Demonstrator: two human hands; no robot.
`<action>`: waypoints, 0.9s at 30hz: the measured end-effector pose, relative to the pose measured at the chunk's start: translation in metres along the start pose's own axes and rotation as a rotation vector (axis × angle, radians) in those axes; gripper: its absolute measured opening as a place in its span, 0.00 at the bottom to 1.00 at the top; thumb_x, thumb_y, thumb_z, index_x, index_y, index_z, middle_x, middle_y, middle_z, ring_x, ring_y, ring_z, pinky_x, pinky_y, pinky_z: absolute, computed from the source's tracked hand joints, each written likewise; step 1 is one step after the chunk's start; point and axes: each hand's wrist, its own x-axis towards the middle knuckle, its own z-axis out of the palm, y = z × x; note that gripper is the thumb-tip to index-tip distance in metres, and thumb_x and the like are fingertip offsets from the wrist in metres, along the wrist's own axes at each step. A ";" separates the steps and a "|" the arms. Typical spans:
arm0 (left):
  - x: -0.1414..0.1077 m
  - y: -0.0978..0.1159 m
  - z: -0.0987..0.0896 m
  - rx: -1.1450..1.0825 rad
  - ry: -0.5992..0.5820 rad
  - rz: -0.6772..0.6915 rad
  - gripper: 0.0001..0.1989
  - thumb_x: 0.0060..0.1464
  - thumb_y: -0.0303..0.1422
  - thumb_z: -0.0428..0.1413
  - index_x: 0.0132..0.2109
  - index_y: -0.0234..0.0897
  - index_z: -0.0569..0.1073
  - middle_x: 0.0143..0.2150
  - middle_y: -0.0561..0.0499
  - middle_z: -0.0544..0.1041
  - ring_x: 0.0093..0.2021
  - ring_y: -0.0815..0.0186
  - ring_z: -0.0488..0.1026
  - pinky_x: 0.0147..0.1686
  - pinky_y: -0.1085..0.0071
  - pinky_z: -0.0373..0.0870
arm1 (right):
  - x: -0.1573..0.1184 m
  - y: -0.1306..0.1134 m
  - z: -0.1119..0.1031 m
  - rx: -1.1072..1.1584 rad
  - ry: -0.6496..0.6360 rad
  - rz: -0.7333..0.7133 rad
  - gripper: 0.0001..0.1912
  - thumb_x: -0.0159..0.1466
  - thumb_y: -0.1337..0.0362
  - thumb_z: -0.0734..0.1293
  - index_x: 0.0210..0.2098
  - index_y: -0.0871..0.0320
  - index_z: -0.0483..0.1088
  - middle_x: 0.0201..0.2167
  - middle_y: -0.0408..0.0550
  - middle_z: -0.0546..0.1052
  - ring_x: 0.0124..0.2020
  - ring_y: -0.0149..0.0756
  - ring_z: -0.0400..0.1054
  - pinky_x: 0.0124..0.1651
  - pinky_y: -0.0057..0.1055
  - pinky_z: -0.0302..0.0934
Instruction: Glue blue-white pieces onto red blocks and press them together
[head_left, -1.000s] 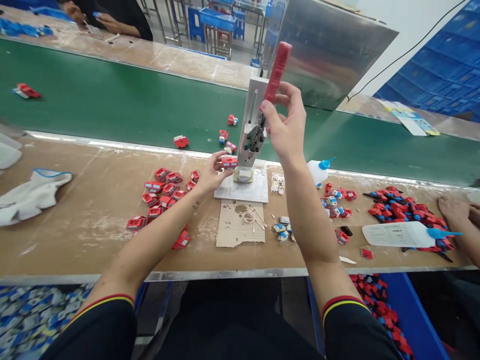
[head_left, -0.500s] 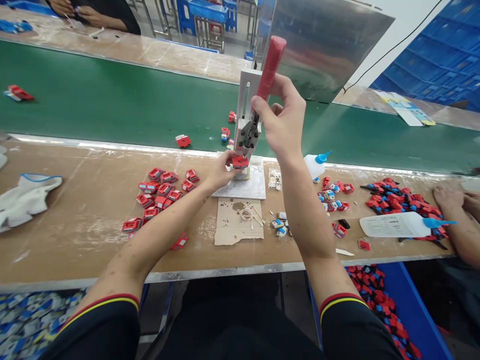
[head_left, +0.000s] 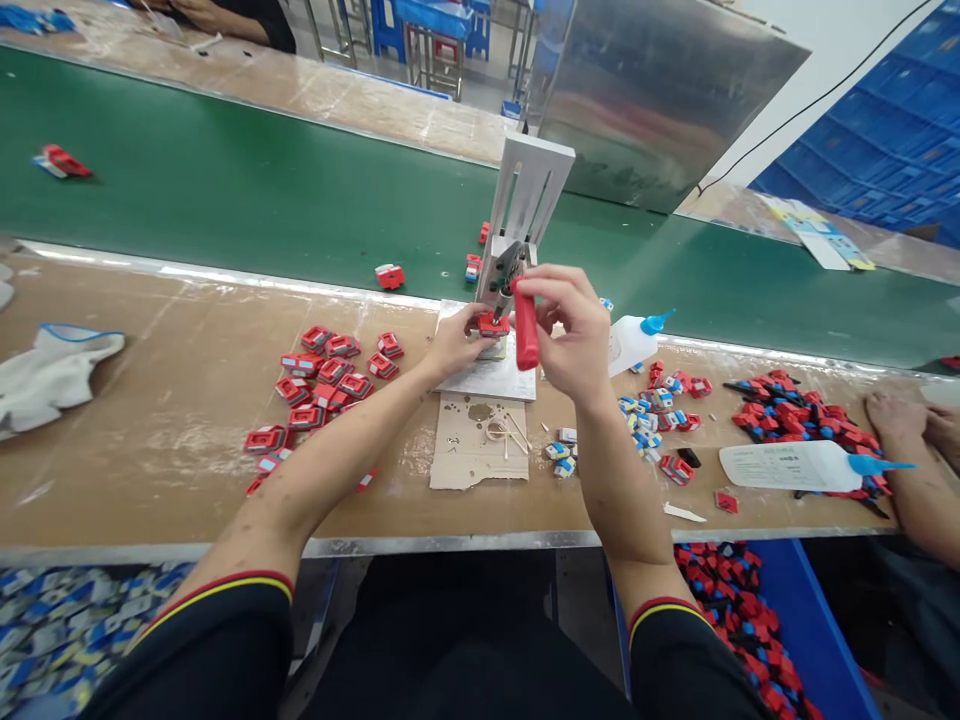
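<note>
My right hand (head_left: 574,330) is closed around the red lever handle (head_left: 527,335) of a metal hand press (head_left: 534,190). That handle is swung down toward me. Under the press, my left hand (head_left: 459,342) grips a small red plastic toy part (head_left: 493,324) by its left side. The press tip meets the top of the part or sits just above it; I cannot tell which. The metal base plate (head_left: 487,382) lies beneath. Left of my left forearm is a pile of red and grey toy parts (head_left: 334,372).
Behind the bench runs a green conveyor belt (head_left: 262,170) carrying several red parts. To the right are two white bottles (head_left: 787,465), blue-and-white pieces (head_left: 641,420) and a red-black heap (head_left: 810,410). Another person's hand (head_left: 896,415) rests at far right. A white glove (head_left: 60,375) lies left.
My right hand has pulled the red lever down from upright toward me. My left hand still holds the red part under the press. The view has shifted slightly.
</note>
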 end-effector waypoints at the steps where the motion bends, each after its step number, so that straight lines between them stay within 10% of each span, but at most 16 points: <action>1: -0.001 0.001 0.000 0.000 -0.006 0.000 0.23 0.52 0.26 0.65 0.56 0.37 0.72 0.52 0.44 0.83 0.49 0.59 0.81 0.51 0.61 0.76 | -0.008 0.003 0.002 0.024 0.008 0.025 0.12 0.72 0.61 0.66 0.53 0.47 0.73 0.57 0.49 0.74 0.41 0.36 0.74 0.39 0.39 0.74; 5: -0.004 0.002 0.000 -0.029 -0.062 -0.018 0.29 0.51 0.28 0.67 0.59 0.38 0.69 0.53 0.44 0.84 0.52 0.57 0.82 0.55 0.59 0.76 | -0.030 0.009 0.010 0.292 0.078 0.302 0.14 0.72 0.49 0.63 0.51 0.48 0.64 0.56 0.51 0.74 0.39 0.35 0.76 0.32 0.34 0.72; 10: -0.005 0.002 0.001 -0.010 -0.027 -0.022 0.32 0.51 0.27 0.65 0.63 0.39 0.69 0.59 0.42 0.81 0.57 0.54 0.80 0.58 0.55 0.75 | -0.021 -0.014 0.009 0.705 -0.211 0.647 0.29 0.62 0.35 0.70 0.38 0.49 0.54 0.34 0.43 0.78 0.32 0.35 0.75 0.28 0.31 0.67; 17: 0.000 0.002 -0.003 0.116 -0.102 -0.056 0.23 0.52 0.32 0.67 0.56 0.35 0.77 0.47 0.45 0.83 0.47 0.56 0.79 0.53 0.58 0.74 | -0.015 -0.034 -0.003 0.628 -0.221 0.663 0.33 0.57 0.43 0.78 0.32 0.50 0.51 0.26 0.38 0.74 0.26 0.30 0.73 0.24 0.28 0.62; 27: 0.000 -0.003 0.005 0.164 -0.067 -0.087 0.14 0.54 0.30 0.65 0.48 0.34 0.80 0.41 0.46 0.81 0.43 0.58 0.75 0.48 0.61 0.73 | -0.041 0.028 0.041 0.119 -0.193 0.531 0.26 0.66 0.47 0.71 0.27 0.51 0.52 0.22 0.38 0.67 0.28 0.35 0.73 0.31 0.33 0.60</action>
